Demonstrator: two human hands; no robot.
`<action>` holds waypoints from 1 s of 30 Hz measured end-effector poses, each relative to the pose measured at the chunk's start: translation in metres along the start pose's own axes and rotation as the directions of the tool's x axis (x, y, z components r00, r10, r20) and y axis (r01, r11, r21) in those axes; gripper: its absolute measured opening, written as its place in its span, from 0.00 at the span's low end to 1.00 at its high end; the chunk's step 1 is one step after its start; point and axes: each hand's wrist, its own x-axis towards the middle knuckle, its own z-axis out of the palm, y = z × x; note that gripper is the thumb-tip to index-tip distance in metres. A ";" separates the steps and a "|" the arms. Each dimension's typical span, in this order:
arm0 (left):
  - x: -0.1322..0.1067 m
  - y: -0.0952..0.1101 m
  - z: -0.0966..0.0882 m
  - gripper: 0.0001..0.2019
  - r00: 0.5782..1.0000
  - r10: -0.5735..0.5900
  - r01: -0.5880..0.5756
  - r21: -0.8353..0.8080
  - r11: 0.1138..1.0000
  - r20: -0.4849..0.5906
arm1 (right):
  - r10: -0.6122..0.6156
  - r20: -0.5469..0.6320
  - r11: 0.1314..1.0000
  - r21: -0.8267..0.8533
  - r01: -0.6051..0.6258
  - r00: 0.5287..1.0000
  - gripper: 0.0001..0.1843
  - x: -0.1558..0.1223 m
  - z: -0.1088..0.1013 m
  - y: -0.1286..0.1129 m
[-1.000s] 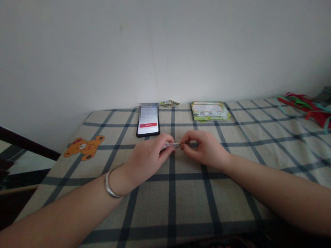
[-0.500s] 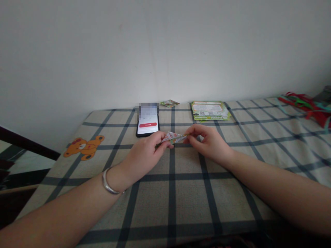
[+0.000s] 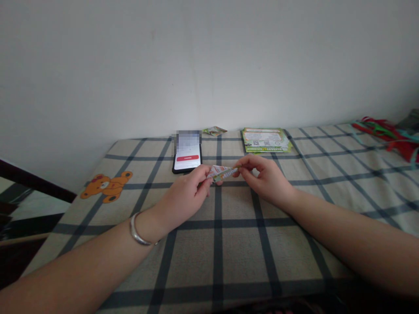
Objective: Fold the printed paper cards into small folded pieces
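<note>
Between my hands is a small folded paper (image 3: pixel 223 173), printed in white, green and red and drawn to a narrow point on its right. My left hand (image 3: pixel 188 192) pinches its left end, thumb and fingers closed on it. At the pointed right end, my right hand (image 3: pixel 262 176) grips the tip between thumb and index finger. The paper is held just above the checked tablecloth (image 3: pixel 235 253). Fingers of both hands hide its ends. A silver bangle (image 3: pixel 139 231) circles my left wrist.
A phone (image 3: pixel 187 159) with a lit screen lies beyond my left hand. Near the wall are a small folded paper piece (image 3: pixel 215 130) and a stack of printed leaflets (image 3: pixel 266 140). Coloured ribbons (image 3: pixel 389 135) lie far right; a bear picture (image 3: pixel 106 186) is at left.
My right hand has shifted slightly right and up along with the paper's tip. More of the paper now shows between my hands, as the left fingers have shifted on it.
</note>
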 end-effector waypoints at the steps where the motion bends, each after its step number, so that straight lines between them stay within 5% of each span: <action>1: 0.000 -0.001 0.001 0.08 1.000 0.018 -0.018 0.001 1.000 -0.019 | -0.001 0.001 1.000 0.007 0.001 1.000 0.09 0.000 0.000 0.000; 8: 0.001 0.001 0.000 0.05 0.982 0.121 -0.114 0.058 0.992 -0.145 | 0.001 0.049 0.999 0.046 -0.003 0.999 0.08 0.002 0.003 0.004; 12: -0.002 0.000 0.001 0.14 0.981 0.115 -0.119 -0.015 0.993 -0.157 | -0.018 0.069 0.999 0.037 0.015 0.997 0.08 0.004 0.004 0.005; 15: -0.002 -0.001 0.001 0.21 0.974 0.179 -0.172 0.062 0.983 -0.138 | -0.024 0.058 0.998 0.055 0.021 0.998 0.07 0.004 0.005 0.004; 23: 0.002 0.003 -0.003 0.07 0.938 0.341 -0.332 0.123 0.935 -0.062 | -0.018 0.003 0.998 0.063 0.018 1.000 0.07 0.004 0.008 0.008; 30: 0.001 0.004 -0.001 0.21 0.937 0.344 -0.332 0.165 0.929 -0.055 | 0.000 -0.024 0.999 0.049 0.001 1.000 0.10 0.003 0.007 0.009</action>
